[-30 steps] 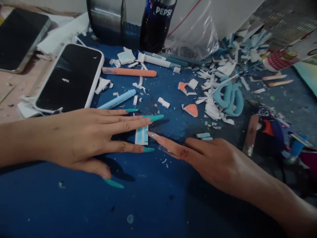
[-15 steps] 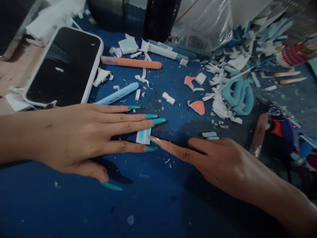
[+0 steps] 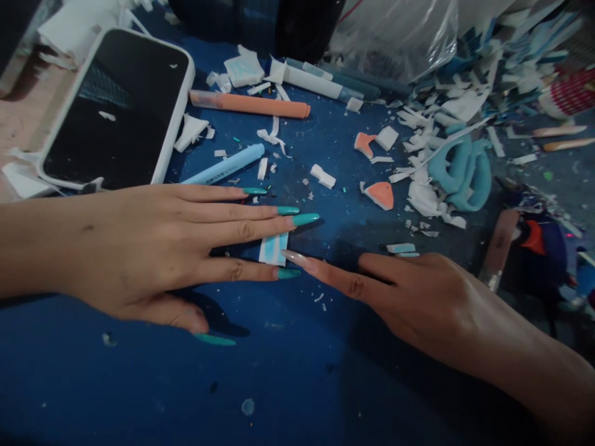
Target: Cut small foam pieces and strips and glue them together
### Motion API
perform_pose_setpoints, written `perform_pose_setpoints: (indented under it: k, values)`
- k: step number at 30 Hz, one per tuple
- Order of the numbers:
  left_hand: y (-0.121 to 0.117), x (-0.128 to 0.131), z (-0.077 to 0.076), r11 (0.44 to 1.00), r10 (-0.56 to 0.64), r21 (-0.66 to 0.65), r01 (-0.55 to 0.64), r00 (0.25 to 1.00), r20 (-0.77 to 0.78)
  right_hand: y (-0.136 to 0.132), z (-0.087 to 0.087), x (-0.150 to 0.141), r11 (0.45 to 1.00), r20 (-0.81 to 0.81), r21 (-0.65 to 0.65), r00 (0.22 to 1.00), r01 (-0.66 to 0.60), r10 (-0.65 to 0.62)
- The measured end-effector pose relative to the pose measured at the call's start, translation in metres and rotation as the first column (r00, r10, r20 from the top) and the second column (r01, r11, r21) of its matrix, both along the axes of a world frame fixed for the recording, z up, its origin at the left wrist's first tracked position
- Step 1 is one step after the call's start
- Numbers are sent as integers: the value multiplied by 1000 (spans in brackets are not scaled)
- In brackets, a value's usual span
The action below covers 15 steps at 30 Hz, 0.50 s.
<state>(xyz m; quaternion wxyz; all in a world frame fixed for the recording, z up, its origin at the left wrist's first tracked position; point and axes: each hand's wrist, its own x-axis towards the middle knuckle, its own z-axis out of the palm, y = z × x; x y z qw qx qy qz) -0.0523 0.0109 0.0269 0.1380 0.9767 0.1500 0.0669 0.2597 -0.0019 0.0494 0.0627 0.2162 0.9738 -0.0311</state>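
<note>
A small white piece with light-blue stripes point(image 3: 274, 249), looking like paper, lies on the blue work surface. My left hand point(image 3: 171, 241) is spread flat, its long teal nails pointing right, with the index and middle fingers on either side of the striped piece; its upper edge is hidden under the fingers. From the right, my right hand point(image 3: 418, 294) reaches in with the index finger stretched out, its pale nail tip touching the piece's right edge. The other fingers of that hand are bent and partly hidden. A light-blue marker point(image 3: 225, 164) lies just beyond my left fingers.
A phone in a white case point(image 3: 118, 111) lies at upper left. An orange marker point(image 3: 251, 104) and a white marker point(image 3: 316, 80) lie beyond the hands. Teal-handled scissors point(image 3: 471, 176) rest among paper scraps at right. Orange-faced scraps point(image 3: 381, 194) and a clear plastic bag point(image 3: 395, 43) are nearby.
The whole view has shifted slightly, so things sit a little higher and the right side farther right. Both hands keep nearly the same pose around the striped piece.
</note>
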Motion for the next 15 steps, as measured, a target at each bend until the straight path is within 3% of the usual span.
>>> perform_pose_setpoints:
  k: [15]
  values:
    - [1, -1, -3, 998, -5, 61, 6, 1000, -5, 0, 0, -2, 999, 2, 49, 1000, -15, 15]
